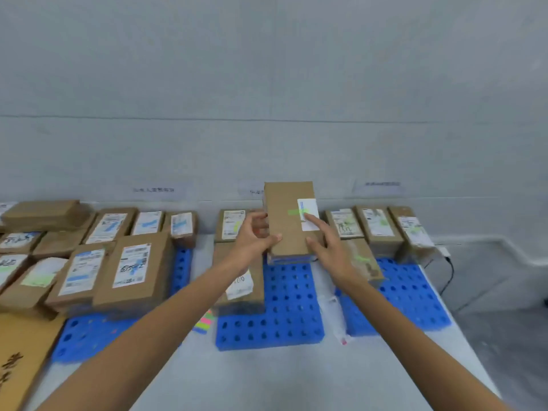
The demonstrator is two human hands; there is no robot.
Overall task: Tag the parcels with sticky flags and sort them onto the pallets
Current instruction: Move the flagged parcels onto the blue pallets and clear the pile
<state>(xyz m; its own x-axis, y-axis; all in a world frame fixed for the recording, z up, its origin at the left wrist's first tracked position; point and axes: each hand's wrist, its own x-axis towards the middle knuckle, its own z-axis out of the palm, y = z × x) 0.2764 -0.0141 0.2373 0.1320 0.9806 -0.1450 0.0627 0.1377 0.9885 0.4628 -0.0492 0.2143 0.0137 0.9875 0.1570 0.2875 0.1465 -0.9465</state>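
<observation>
A box [286, 221] stands tilted up at the centre of the frame, above the far end of the middle pallet [284, 307]. The left hand [255, 235] grips its left edge, thumb curled over the front. The right hand [329, 247] lays a straight forefinger on the white label [308, 213], at the end of a green flag [295, 212] (the remaining fingers cannot be made out), with the thumb touching the box lower down. Tagged parcels [130, 268] crowd the left pallet [86, 330]; others [378, 223] line the right pallet [412, 292]. A flag pad [204, 321] lies on the table [267, 375] at lower centre.
</observation>
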